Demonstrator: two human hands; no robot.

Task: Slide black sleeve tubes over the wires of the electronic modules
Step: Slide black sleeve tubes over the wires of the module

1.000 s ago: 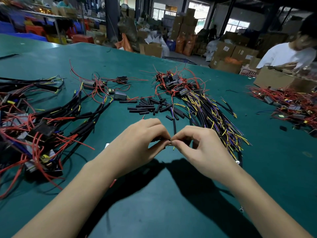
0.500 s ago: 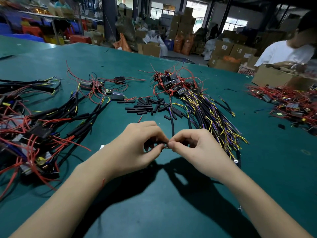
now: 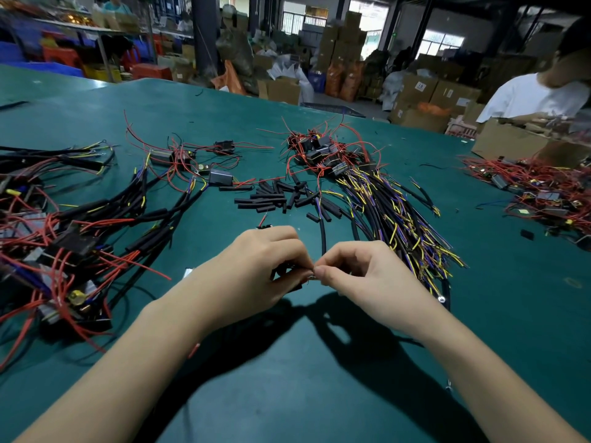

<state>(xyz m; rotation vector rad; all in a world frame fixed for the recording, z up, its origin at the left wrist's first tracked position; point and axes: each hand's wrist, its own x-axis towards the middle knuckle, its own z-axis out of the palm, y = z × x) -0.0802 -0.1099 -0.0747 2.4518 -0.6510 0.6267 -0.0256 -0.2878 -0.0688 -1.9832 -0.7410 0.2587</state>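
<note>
At centre of the green felt-covered worktable [image 3: 287, 394], the left hand [image 3: 252, 276] and right hand [image 3: 367, 279] meet fingertip to fingertip. The left hand's curled fingers grip a short black sleeve tube [image 3: 287, 273]; the right hand pinches a thin wire end at the tube's mouth, with a black sheathed cable [image 3: 323, 235] rising from it toward 12 o'clock. At 12 o'clock lies a loose scatter of cut black sleeve tubes [image 3: 271, 196]. From 1 to 2 o'clock spreads a bundle of black-bodied modules with red, yellow and purple wires [image 3: 377, 199], just beside the right hand. A pile of sleeved modules [image 3: 64, 238] fills 9 to 10 o'clock. Bare green surface runs from the forearms to the near edge at 6 o'clock. A person in a white shirt [image 3: 531, 97] stands at 2 o'clock beyond the far edge.
</note>
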